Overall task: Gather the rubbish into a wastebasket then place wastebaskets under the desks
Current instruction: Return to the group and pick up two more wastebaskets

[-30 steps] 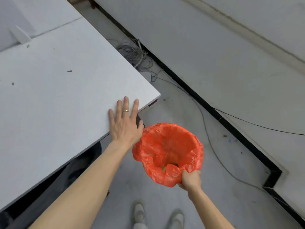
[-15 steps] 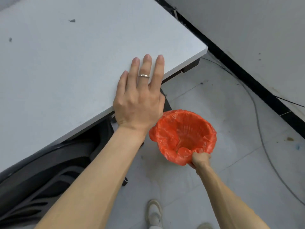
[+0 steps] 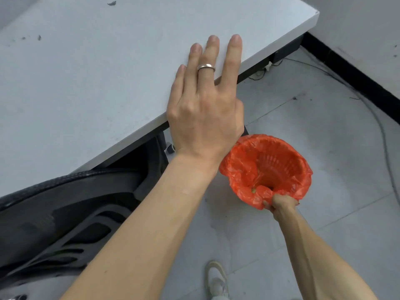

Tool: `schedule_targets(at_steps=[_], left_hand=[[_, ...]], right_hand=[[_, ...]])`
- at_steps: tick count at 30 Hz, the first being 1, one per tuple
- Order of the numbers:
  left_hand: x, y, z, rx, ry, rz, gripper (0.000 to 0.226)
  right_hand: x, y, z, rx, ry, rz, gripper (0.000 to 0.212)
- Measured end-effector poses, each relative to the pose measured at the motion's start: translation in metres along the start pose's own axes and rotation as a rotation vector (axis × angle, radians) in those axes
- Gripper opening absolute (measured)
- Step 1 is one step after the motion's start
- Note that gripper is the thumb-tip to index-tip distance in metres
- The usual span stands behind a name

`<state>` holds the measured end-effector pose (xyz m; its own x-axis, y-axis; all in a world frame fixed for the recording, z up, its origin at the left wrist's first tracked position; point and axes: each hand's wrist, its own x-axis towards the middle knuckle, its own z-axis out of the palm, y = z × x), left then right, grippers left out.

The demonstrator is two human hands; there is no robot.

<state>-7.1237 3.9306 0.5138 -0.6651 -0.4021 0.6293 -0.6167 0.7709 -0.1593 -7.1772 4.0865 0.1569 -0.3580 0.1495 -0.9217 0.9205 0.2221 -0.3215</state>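
- Left grip [image 3: 203, 109] lies flat on the white tabletop [image 3: 86, 72] at its near edge, fingers straight, heel of the palm overhanging. Silver ring [image 3: 206, 67] on one finger.
- Right grip [image 3: 281, 204] is clenched round the near rim of the wastebasket [image 3: 279, 161], bunching the red liner bag [image 3: 238, 176] folded over it.
- Wastebasket mouth faces up, just beside the tabletop edge, not under it. Contact with the grey floor [image 3: 324, 131]: cannot tell.
- Black chair [image 3: 65, 213] sits partly under the tabletop.
- Pale shoe [image 3: 216, 280] at the bottom edge; thin cable [image 3: 385, 148] on the floor.
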Motion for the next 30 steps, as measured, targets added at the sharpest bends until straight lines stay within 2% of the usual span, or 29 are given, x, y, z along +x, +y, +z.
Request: schedule_targets(at_steps=[3,7,11,16,18,20,25,30], left_hand=[[-0.002,0.002,0.003,0.003,0.022,0.015,0.064],[0.001,0.001,0.005,0.005,0.038,0.016,0.065],[0.004,0.005,0.0,-0.015,0.012,0.015,0.067],[0.006,0.005,-0.016,-0.023,-0.112,-0.007,0.075],[0.012,0.005,-0.031,-0.059,-0.202,-0.025,0.078],[0.017,0.003,-0.043,-0.107,-0.327,-0.037,0.08],[0.04,-0.007,-0.079,-0.222,-0.662,-0.079,0.084],[0.058,-0.03,-0.096,-0.334,-0.845,-0.102,0.074]], right_hand=[[-0.006,0.007,-0.007,0.002,0.02,0.072,0.07],[-0.004,0.025,-0.018,0.031,-0.046,0.173,0.074],[0.114,0.065,-0.02,-0.05,-0.115,0.121,0.121],[-0.005,0.015,-0.045,-0.238,-0.238,0.038,0.11],[-0.022,0.0,-0.052,-0.422,-0.231,-0.062,0.107],[-0.045,-0.016,-0.056,-0.634,-0.189,-0.257,0.096],[-0.259,-0.107,-0.079,-1.213,-0.212,-0.669,0.055],[-0.394,-0.175,-0.074,-1.426,-0.24,-1.079,0.046]])
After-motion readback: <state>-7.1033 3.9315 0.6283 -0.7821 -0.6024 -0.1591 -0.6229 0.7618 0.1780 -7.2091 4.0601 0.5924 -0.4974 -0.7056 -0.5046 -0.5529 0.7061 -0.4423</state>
